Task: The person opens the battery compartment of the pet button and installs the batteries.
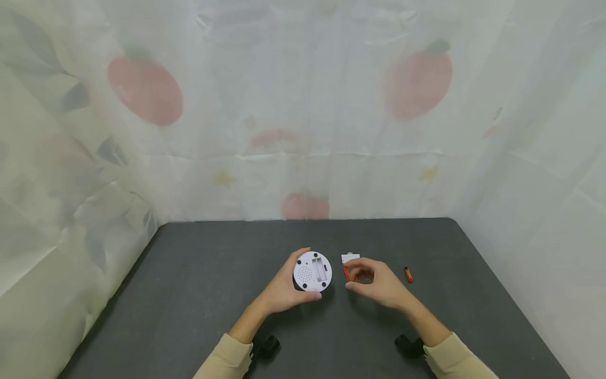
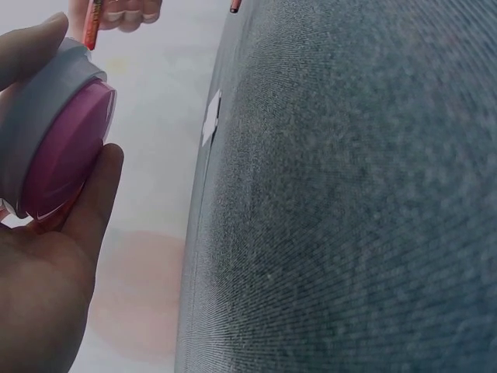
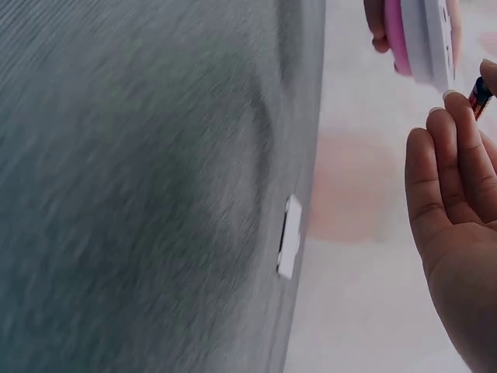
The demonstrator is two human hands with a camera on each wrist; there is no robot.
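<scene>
With my left hand point(image 1: 284, 292) gripping the round device point(image 1: 312, 271) steady (compartment up), I'd align the battery point(image 1: 346, 273) pinched in my right hand point(image 1: 376, 284) squarely before seating it.

No readable text, label, brand, number or sign shows on anything in view.

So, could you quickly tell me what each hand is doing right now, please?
Left hand: grips the round white device, its open battery slot facing up.
Right hand: pinches a red battery in its fingers.
</scene>
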